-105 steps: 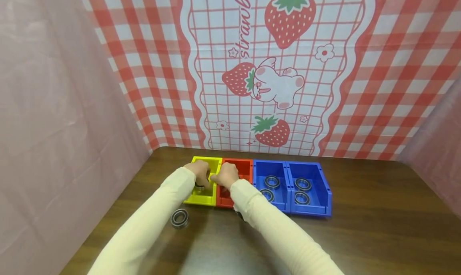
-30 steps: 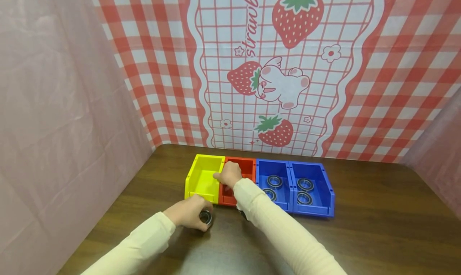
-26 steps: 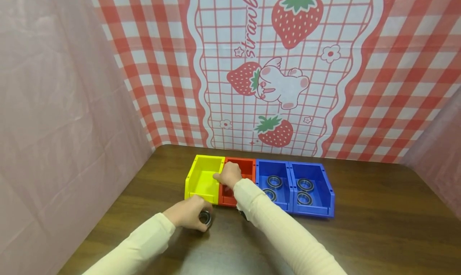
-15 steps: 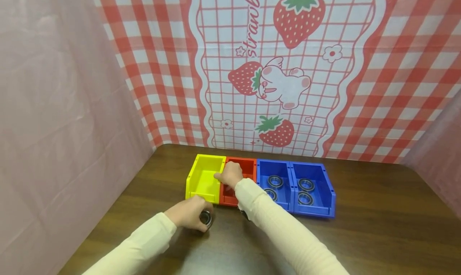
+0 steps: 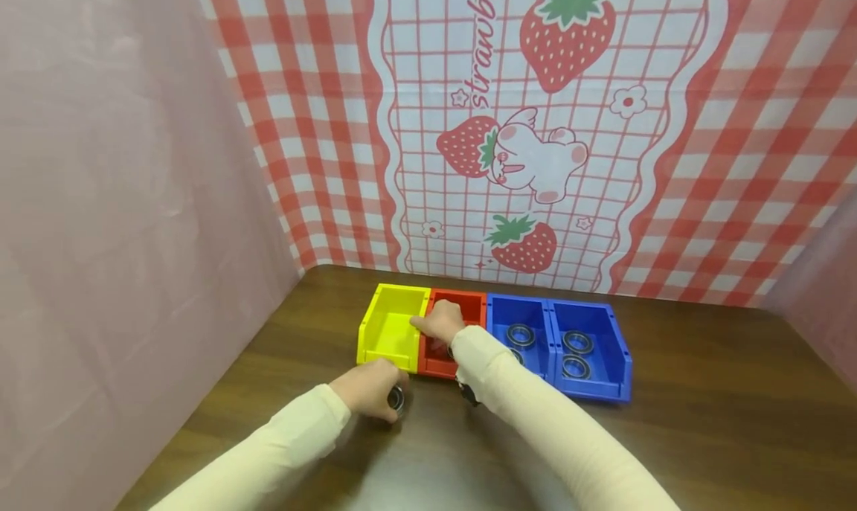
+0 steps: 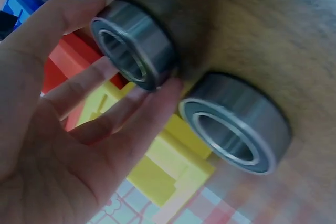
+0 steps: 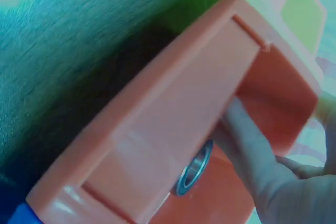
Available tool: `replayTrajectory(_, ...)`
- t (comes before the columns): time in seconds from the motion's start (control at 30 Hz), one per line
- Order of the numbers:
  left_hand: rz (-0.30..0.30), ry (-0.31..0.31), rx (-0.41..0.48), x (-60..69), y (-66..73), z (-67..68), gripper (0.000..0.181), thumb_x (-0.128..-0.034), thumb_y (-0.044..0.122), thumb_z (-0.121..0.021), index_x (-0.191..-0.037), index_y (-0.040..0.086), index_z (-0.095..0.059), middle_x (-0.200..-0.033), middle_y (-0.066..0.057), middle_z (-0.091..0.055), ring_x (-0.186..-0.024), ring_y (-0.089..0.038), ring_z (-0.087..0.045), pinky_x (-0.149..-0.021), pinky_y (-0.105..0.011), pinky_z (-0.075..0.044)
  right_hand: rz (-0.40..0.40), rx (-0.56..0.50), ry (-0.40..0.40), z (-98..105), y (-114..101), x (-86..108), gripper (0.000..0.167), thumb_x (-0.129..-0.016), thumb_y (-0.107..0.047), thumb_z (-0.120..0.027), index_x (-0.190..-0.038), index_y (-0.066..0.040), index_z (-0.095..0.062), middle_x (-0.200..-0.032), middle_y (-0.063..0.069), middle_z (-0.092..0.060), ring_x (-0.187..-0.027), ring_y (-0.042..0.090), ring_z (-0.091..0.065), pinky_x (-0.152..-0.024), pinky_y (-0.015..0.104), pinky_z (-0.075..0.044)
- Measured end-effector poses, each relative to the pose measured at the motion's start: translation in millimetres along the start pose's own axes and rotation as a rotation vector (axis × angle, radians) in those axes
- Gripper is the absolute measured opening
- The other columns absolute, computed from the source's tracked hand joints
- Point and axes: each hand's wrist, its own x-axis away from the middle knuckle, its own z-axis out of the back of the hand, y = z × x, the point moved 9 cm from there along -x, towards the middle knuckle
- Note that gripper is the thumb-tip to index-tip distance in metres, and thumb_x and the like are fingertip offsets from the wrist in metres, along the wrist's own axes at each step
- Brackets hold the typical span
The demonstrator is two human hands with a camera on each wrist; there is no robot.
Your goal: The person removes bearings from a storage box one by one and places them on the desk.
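In the head view my left hand [image 5: 371,388] is over the table just in front of the yellow bin [image 5: 391,340], gripping a ball bearing [image 5: 396,399]. The left wrist view shows this bearing [image 6: 135,44] between thumb and fingers. Close beside those fingers a second bearing [image 6: 236,124] rests on the table; the hand hides it from the head view. My right hand [image 5: 442,323] reaches into the red bin [image 5: 469,303], thumb toward the yellow bin. Its fingers [image 7: 249,142] look fairly straight, beside a bearing [image 7: 194,169] near the bin's front wall.
Two blue bins [image 5: 515,306] [image 5: 585,314] continue the row to the right, with bearings [image 5: 521,335] [image 5: 577,342] lying in them. The wooden table [image 5: 710,392] ends at a checked strawberry cloth [image 5: 535,161]. A pink curtain [image 5: 154,236] hangs at left.
Since the earliest frame my left hand has come out of the yellow bin toward me, and the bearing there is gone from it. The right hand has stayed in the red bin. The view shifted slightly.
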Motion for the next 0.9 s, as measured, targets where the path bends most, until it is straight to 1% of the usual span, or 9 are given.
replayTrajectory(0.17,0.061,-0.05,-0.003,-3.1,4.8,0.1,0.029,-0.0664,0.019,-0.083,-0.087,0.006,-0.067,-0.071,0.002,-0.062,-0.059,-0.006,-0.046,-0.056,-0.019,-0.042,0.003,0.068,-0.132,-1.3,3.8,7.3,0.04,-0.09,-0.041,-0.064,-0.069,-0.009,-0.052,-0.058,0.002,-0.048,-0.065,0.026,-0.069,-0.057,0.028,-0.054)
replayTrajectory(0.27,0.09,-0.071,0.012,-7.4,5.6,4.6,0.03,-0.0706,0.019,-0.081,-0.092,0.004,-0.066,-0.077,-0.002,-0.065,-0.064,-0.009,-0.052,-0.061,-0.024,-0.047,0.028,0.071,-0.231,1.5,2.4,13.5,0.04,-0.091,-0.039,-0.064,-0.069,-0.009,-0.049,-0.058,0.002,-0.046,-0.078,0.029,-0.071,-0.068,0.032,-0.058)
replayTrajectory(0.33,0.113,-0.062,0.028,-12.2,4.0,11.4,0.029,-0.0743,0.019,-0.079,-0.095,0.002,-0.067,-0.084,-0.006,-0.068,-0.068,-0.012,-0.056,-0.066,-0.027,-0.051,0.054,0.076,-0.285,7.5,-0.4,18.1,0.039,-0.091,-0.037,-0.064,-0.072,-0.004,-0.058,-0.063,0.003,-0.055,-0.084,0.03,-0.072,-0.073,0.035,-0.059)
replayTrajectory(0.43,0.167,-0.006,0.068,-21.6,-2.0,26.3,0.025,-0.0789,0.019,-0.074,-0.093,0.0,-0.067,-0.085,-0.009,-0.069,-0.068,-0.015,-0.057,-0.067,-0.031,-0.053,0.079,0.111,-0.348,19.8,-2.6,23.4,0.042,-0.093,-0.037,-0.061,-0.088,0.004,-0.069,-0.081,0.015,-0.069,-0.09,0.031,-0.071,-0.079,0.038,-0.058)
replayTrajectory(0.5,0.222,0.035,0.095,-27.0,-8.2,36.6,0.022,-0.0805,0.02,-0.072,-0.089,0.0,-0.066,-0.082,-0.009,-0.067,-0.067,-0.017,-0.057,-0.065,-0.033,-0.052,0.088,0.154,-0.355,30.8,-3.0,26.1,0.045,-0.094,-0.038,-0.06,-0.103,0.005,-0.07,-0.099,0.02,-0.071,-0.092,0.031,-0.07,-0.08,0.038,-0.058)
replayTrajectory(0.53,0.248,0.054,0.102,-29.3,-11.2,41.1,0.022,-0.081,0.02,-0.072,-0.088,0.0,-0.065,-0.081,-0.009,-0.066,-0.067,-0.018,-0.057,-0.065,-0.034,-0.051,0.085,0.173,-0.35,36.2,-2.4,27.2,0.045,-0.094,-0.039,-0.059,-0.104,0.004,-0.071,-0.103,0.021,-0.071,-0.093,0.031,-0.07,-0.08,0.037,-0.058)
replayTrajectory(0.67,0.336,0.077,0.149,-38.7,-21.9,51.1,0.029,-0.0841,0.024,-0.07,-0.097,-0.001,-0.063,-0.091,-0.012,-0.066,-0.077,-0.02,-0.06,-0.071,-0.036,-0.053,0.076,0.197,-0.304,55.8,-1.3,31.0,0.044,-0.092,-0.04,-0.061,-0.103,0.002,-0.071,-0.109,0.02,-0.07,-0.095,0.031,-0.07,-0.077,0.035,-0.058)
replayTrajectory(0.73,0.367,0.069,0.216,-45.0,-26.1,51.8,0.03,-0.0861,0.025,-0.069,-0.096,-0.002,-0.063,-0.086,-0.011,-0.064,-0.071,-0.018,-0.057,-0.066,-0.033,-0.051,0.078,0.191,-0.292,61.3,-1.1,32.3,0.042,-0.092,-0.038,-0.062,-0.103,0.002,-0.071,-0.108,0.019,-0.07,-0.096,0.03,-0.069,-0.076,0.034,-0.059)
replayTrajectory(0.9,0.419,0.081,0.361,-63.1,-34.5,53.0,0.031,-0.089,0.026,-0.066,-0.069,0.006,-0.052,-0.059,-0.001,-0.038,-0.052,-0.013,-0.037,-0.049,-0.024,-0.033,0.113,0.215,-0.284,63.5,-5.5,35.9,0.037,-0.089,-0.034,-0.067,-0.107,-0.001,-0.072,-0.109,0.016,-0.072,-0.096,0.029,-0.069,-0.075,0.033,-0.058)
